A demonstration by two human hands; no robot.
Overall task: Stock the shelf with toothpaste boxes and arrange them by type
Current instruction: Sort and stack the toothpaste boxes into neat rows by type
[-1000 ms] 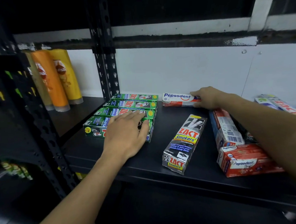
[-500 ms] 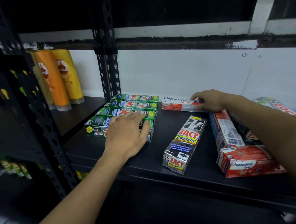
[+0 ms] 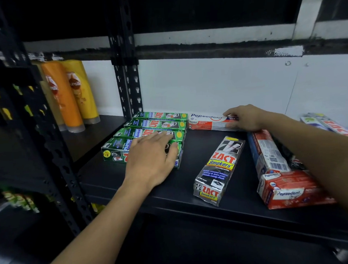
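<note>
Now the right hand (image 3: 243, 118) grips one white box (image 3: 206, 121) by its end, fingers curled over it, at the back of the shelf (image 3: 115, 180). The left hand (image 3: 150, 159) lies flat, fingers straight, on the front two of four green boxes (image 3: 160, 123) lying side by side. One black pack (image 3: 218, 170) lies mid-shelf, two red packs (image 3: 289, 192) at right. Three bottles (image 3: 65, 95) stand in the left bay.

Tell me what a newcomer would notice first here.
The left hand rests flat on the green Zact cardboard boxes lined up at the back left of the black metal shelf, while the right hand grips a white-and-red Pepsodent box at the back centre. A silver-and-black Zact Smokers box lies slanted mid-shelf, and orange and yellow shampoo bottles stand on the neighbouring shelf, far left.
</note>
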